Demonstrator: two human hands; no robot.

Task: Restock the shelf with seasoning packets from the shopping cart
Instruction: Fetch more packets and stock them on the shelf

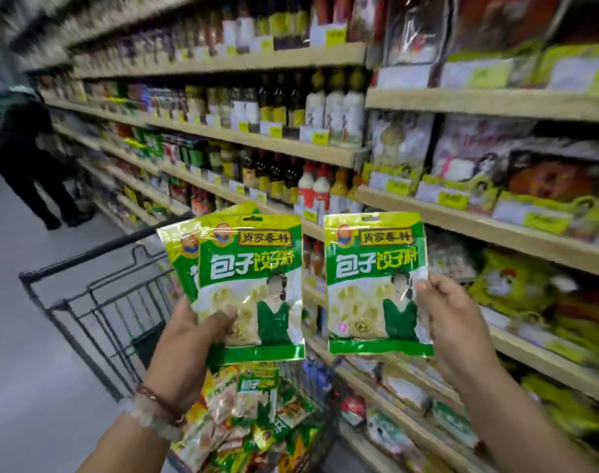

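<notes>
— Status of hands? Left hand (192,331) gripping two overlapped green seasoning packets (253,285) at the lower left edge, thumb across the front. Right hand (453,322) pinching a single packet (376,285) by its right edge.

— Orientation? All packets upright, long axis vertical, print facing the camera, raised above the shopping cart (120,302). More loose packets (257,414) piled in the basket below.

— Relation to target? Shelf (496,230) lying to the right and ahead. Right hand clearly nearer; single packet almost in front of the shelf edge. Left-hand pair farther off, over the cart.

— Judgement? Probably right packet to go in first. Exact slot not identifiable; shelf stock too blurred.

— Other? Another person (21,155) well down the aisle.
</notes>
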